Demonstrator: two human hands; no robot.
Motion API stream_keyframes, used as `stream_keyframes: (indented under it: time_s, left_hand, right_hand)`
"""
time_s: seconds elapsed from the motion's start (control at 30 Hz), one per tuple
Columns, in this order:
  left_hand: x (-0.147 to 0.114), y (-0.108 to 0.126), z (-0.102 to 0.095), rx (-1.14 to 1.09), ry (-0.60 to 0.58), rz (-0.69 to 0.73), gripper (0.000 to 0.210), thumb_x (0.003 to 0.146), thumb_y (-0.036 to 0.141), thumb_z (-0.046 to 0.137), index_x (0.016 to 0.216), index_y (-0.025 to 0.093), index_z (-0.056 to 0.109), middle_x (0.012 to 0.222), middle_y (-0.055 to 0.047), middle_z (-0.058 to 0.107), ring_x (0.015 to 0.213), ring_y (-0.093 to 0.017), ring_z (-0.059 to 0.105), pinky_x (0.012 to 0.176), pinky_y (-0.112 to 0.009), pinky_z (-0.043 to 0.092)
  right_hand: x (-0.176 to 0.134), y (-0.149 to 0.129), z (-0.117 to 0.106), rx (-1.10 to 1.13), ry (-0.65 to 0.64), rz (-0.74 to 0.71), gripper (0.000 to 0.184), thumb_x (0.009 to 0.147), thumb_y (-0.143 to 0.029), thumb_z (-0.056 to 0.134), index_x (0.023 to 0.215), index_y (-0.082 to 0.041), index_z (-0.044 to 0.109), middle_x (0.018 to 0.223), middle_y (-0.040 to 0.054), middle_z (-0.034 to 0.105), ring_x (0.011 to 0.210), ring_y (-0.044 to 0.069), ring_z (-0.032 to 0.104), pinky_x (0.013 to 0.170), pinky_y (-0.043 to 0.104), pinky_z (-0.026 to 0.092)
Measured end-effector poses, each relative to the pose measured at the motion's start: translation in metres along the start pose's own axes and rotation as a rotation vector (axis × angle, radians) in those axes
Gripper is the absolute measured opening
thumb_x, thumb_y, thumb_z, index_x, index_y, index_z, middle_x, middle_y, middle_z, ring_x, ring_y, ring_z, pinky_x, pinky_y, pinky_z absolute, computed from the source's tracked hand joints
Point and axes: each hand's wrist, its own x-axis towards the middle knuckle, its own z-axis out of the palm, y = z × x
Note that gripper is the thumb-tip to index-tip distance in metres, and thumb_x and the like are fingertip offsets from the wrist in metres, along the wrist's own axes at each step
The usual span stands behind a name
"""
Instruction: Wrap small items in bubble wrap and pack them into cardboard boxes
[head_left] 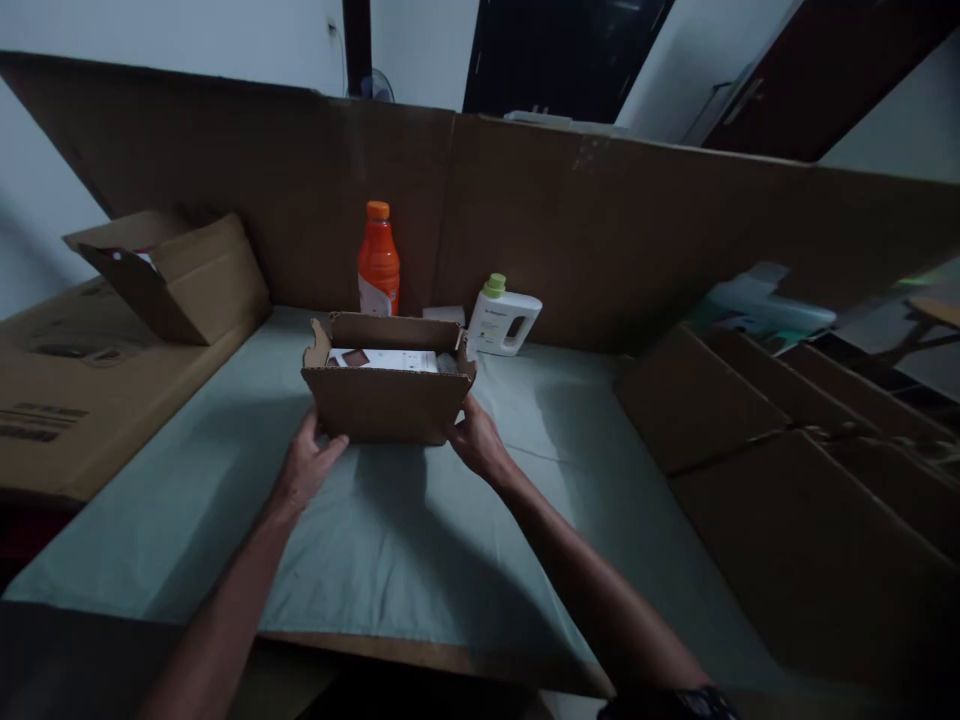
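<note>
Between my two hands is a small open-topped cardboard box (386, 405) on a pale green cloth (360, 560). My left hand (307, 465) grips its lower left corner, thumb against the front wall. At the lower right corner, my right hand (476, 435) holds the other side, its far fingers hidden behind the box. Inside lies a white carton (397, 360) with dark brown markings, and something greyish beside it that I cannot make out. Just behind the box stand an orange bottle (379, 262) and a white jug with a green cap (504, 318).
A tall cardboard panel (540, 190) closes off the back. An open cardboard box (202, 275) rests on a larger flat carton (90, 390) at left. Along the right stand big cardboard boxes (787, 520), with blurred teal and white items (765, 305) on top.
</note>
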Motion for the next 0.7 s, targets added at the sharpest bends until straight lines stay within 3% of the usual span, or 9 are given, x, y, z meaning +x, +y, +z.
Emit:
stream_keyframes:
  time_s: [0.13,0.27,0.4,0.53,0.6,0.7]
  left_hand:
    - [-0.022,0.02,0.036,-0.011,-0.049,-0.023,0.07,0.075,0.033,0.067,0.141,0.017,0.05,0.125,-0.011,0.068,0.122,-0.028,0.063,0.111,-0.044,0.046]
    - [-0.07,0.05,0.068,-0.153,-0.222,-0.003,0.071,0.078,0.03,0.064,0.145,0.017,0.045,0.134,-0.013,0.064,0.125,-0.027,0.062,0.106,-0.04,0.05]
    - [-0.103,0.057,0.054,-0.178,-0.298,-0.03,0.068,0.08,0.031,0.064,0.144,0.02,0.046,0.136,-0.012,0.063,0.124,-0.028,0.063,0.103,-0.04,0.053]
    - [-0.103,0.049,0.026,-0.091,-0.207,-0.069,0.069,0.081,0.034,0.065,0.145,0.02,0.045,0.131,-0.012,0.065,0.122,-0.03,0.064,0.102,-0.044,0.054]
    - [-0.099,0.048,0.027,-0.096,-0.19,-0.039,0.069,0.081,0.034,0.065,0.145,0.02,0.045,0.135,-0.012,0.063,0.125,-0.03,0.062,0.102,-0.043,0.054]
    - [-0.095,0.051,0.05,-0.111,-0.243,0.005,0.067,0.082,0.032,0.063,0.145,0.02,0.046,0.141,-0.012,0.059,0.129,-0.029,0.059,0.103,-0.041,0.054]
  right_hand:
    - [-0.021,0.006,-0.022,-0.029,0.101,0.022,0.045,0.081,-0.023,0.054,0.124,-0.015,0.058,0.11,0.0119,0.07,0.091,0.025,0.066,0.077,0.036,0.055]
    - [-0.088,0.021,-0.062,-0.011,0.281,0.097,0.028,0.087,-0.033,0.055,0.11,-0.017,0.059,0.101,0.0116,0.069,0.083,0.024,0.064,0.07,0.036,0.055]
    - [-0.134,0.017,-0.061,-0.051,0.345,0.106,0.017,0.089,-0.035,0.058,0.097,-0.02,0.059,0.092,0.0095,0.067,0.079,0.023,0.061,0.07,0.036,0.054]
    - [-0.125,0.007,-0.035,-0.022,0.293,0.039,0.021,0.088,-0.027,0.055,0.108,-0.02,0.059,0.102,0.0114,0.067,0.094,0.026,0.061,0.08,0.041,0.053]
    - [-0.119,0.007,-0.032,-0.014,0.307,0.045,0.025,0.088,-0.026,0.053,0.112,-0.02,0.058,0.106,0.012,0.066,0.098,0.027,0.061,0.084,0.042,0.052]
    - [-0.124,0.019,-0.045,-0.02,0.344,0.098,0.028,0.086,-0.026,0.054,0.114,-0.02,0.058,0.106,0.0116,0.066,0.098,0.027,0.06,0.083,0.041,0.052]
